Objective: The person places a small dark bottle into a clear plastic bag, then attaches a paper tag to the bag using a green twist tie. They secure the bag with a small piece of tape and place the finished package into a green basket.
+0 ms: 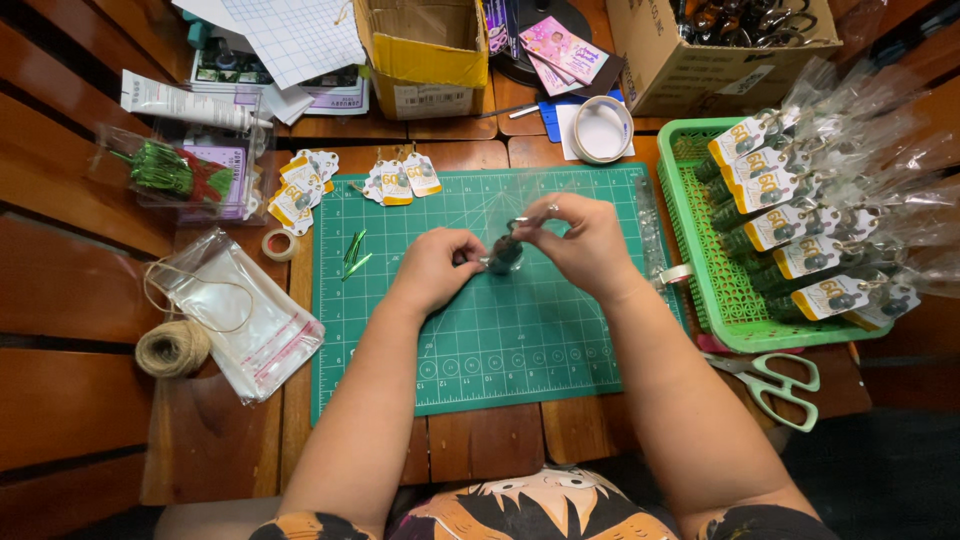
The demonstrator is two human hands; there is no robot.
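Seated over a green cutting mat, a person holds a small dark bottle in a clear cellophane bag near the mat's middle; the left hand is curled about the bottle's lower side, fingers closed on it; the right hand pinches the bag's gathered neck just above the bottle, thumb and fingers drawn tight, seemingly around a thin tie, though that is too small to tell. Right of the mat, a green basket holds a row of finished, tagged packets; scissors lie off the mat's lower right corner; left of the mat sit a ball of twine and a stack of clear bags; loose tags rest at the mat's top edge. The risks look small: the cellophane could slip from the pinch and spring open; a hard twist might tear the thin film; the bottle, if let go, could roll across the mat.
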